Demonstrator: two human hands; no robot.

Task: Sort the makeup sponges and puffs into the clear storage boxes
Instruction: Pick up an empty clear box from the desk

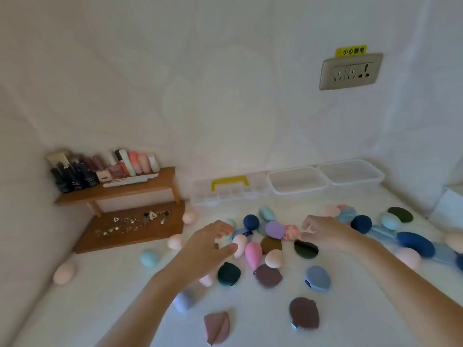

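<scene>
Several makeup sponges and puffs lie scattered on the white table. My left hand (210, 242) hovers over a pale pink egg sponge (240, 242), fingers loosely curved, holding nothing. My right hand (323, 232) reaches in beside a pink marbled sponge (292, 232) and a lilac sponge (274, 229), fingers curled with nothing clearly in them. A hot pink teardrop sponge (253, 254), a dark green puff (306, 249) and a mauve puff (267, 276) sit between my hands. Two clear storage boxes (298, 182) (350, 174) stand empty at the back by the wall.
A clear divided case with a yellow handle (229, 189) sits left of the boxes. A wooden two-tier shelf (117, 191) with bottles and small jewellery fills the back left corner. A wall socket (350, 71) is above the boxes. A white box corner (448, 204) stands at right.
</scene>
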